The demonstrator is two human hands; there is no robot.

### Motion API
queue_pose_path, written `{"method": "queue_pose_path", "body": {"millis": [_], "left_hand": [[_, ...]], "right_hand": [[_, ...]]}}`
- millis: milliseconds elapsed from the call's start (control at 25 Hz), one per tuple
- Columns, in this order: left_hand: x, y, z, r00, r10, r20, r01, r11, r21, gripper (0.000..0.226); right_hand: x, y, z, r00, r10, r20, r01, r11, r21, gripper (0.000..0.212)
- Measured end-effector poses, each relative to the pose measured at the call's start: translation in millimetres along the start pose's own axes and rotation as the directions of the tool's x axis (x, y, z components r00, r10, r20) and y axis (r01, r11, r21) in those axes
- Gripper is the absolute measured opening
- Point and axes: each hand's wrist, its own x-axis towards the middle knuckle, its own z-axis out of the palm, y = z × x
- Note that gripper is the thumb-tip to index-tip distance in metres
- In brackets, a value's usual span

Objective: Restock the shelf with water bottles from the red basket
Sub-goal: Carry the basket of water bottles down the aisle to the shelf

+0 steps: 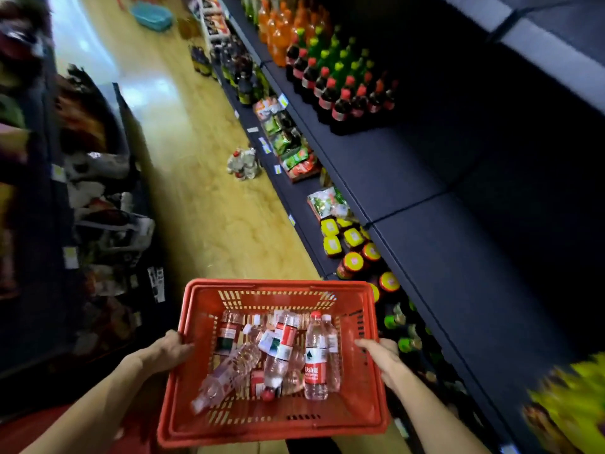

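I carry a red basket (196,326) in front of me, low in the view. My left hand (168,350) grips its left rim, and my right hand (379,353) grips its right rim. Several clear water bottles (316,355) with red labels lie jumbled inside. To my right runs a dark shelf (458,257) whose near stretch of board is bare.
Farther along the shelf stand cola bottles (340,96), green and orange soda bottles. Lower shelves hold snack packs (294,149) and yellow-lidded jars (353,253). A bundle of bottles (244,163) sits on the wooden aisle floor. Another rack stands at left, a teal basket (152,14) far off.
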Motion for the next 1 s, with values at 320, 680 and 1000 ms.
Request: {"method": "queue_pose_path", "body": {"millis": [320,680,1000], "left_hand": [[64,31,-92,0.99,-0.131,-0.054,0.124,0.987,-0.104,0.046],[176,65,-229,0.994,-0.072,-0.078,0.051,0.966,-0.252,0.063],[270,108,-358,0.983,-0.141,-0.118,0.105,0.956,-0.275,0.031]], "right_hand": [[88,-165,98,0.993,-0.06,0.103,0.074,0.987,-0.143,0.018],[150,-311,219,0.994,-0.007,0.111,0.026,0.986,-0.164,0.048],[198,-459,323,0.99,-0.021,0.138,0.054,0.969,-0.243,0.031]]}}
